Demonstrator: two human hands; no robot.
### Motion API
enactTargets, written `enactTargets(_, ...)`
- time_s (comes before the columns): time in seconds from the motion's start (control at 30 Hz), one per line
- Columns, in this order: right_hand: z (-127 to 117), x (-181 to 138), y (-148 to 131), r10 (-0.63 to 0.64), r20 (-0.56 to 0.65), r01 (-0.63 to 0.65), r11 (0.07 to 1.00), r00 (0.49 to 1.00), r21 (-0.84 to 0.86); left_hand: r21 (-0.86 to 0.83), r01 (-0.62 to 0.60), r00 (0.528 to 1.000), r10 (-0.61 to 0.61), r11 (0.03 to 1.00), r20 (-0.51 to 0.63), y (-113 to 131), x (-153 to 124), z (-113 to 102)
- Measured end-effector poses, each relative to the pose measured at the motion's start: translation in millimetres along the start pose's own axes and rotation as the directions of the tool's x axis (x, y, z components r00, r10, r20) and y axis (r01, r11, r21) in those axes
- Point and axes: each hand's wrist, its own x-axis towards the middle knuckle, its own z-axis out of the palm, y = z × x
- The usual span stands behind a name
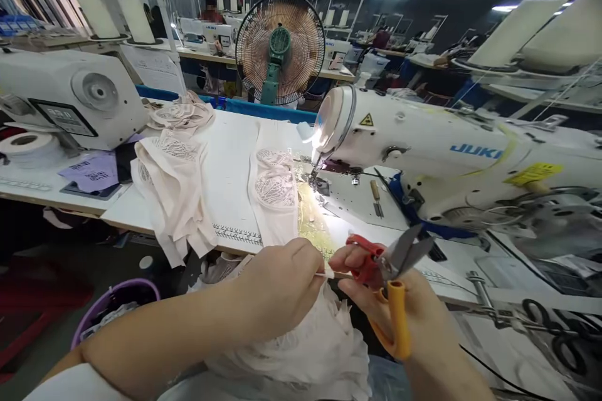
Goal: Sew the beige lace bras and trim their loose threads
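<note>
My left hand (286,288) is closed in a pinch, and a thin white strip (322,274) shows at its fingertips. Scissors (397,257) with red and orange handles hang on my right hand (414,313), one finger through the red loop. Their blades are spread and point up and away to the right. The right thumb and fingertips are close to the strip; whether they touch it I cannot tell. Below the hands, pale garments (301,357) are heaped in my lap. Ahead on the table lies a pale lace-cup garment (273,194), beside the sewing machine's needle area.
The lit sewing machine (404,131) fills the right side. A small wooden-handled tool (376,197) lies on its bed. More pale garments (176,188) hang over the table edge at left, near another machine (70,97). A fan (281,47) stands behind. A purple bin (115,291) is below left.
</note>
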Motion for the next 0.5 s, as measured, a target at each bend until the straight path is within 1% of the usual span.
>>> enactTargets(0.07,3,5,-2,0.009,0.026,-0.01,1.0,1.0,0.014,0.029,-0.003,1.0,0.002,1.0,0.028,2,2,0)
enactTargets(0.13,6,7,-1,0.023,0.05,-0.024,0.999,0.998,0.026,0.037,-0.003,1.0,0.002,0.999,0.028,4,3,-1)
enactTargets(0.2,7,7,-1,0.016,0.058,-0.018,0.999,0.998,0.027,-0.009,0.019,1.0,-0.019,1.0,0.009,5,3,-2)
enactTargets(0.23,7,7,-1,0.002,0.056,-0.002,1.0,0.998,0.015,-0.059,0.047,0.999,-0.047,0.997,0.0,4,4,-2)
enactTargets(0.3,7,8,-2,-0.049,0.045,0.05,0.998,0.998,-0.039,-0.228,0.136,0.991,-0.137,0.964,0.011,3,5,-3)
enactTargets(0.37,6,9,-4,-0.138,0.038,0.142,0.984,0.99,-0.105,-0.415,0.231,0.973,-0.213,0.88,0.089,0,7,-4)
enactTargets(0.43,6,10,-4,-0.219,0.037,0.222,0.962,0.975,-0.158,-0.516,0.265,0.964,-0.208,0.815,0.166,-4,8,-4)
enactTargets(0.47,6,11,-3,-0.252,0.037,0.254,0.951,0.967,-0.176,-0.522,0.245,0.969,-0.181,0.817,0.171,-6,8,-4)
enactTargets(0.5,7,12,-2,-0.284,0.035,0.286,0.939,0.958,-0.189,-0.5,0.201,0.978,-0.145,0.843,0.149,-7,8,-4)
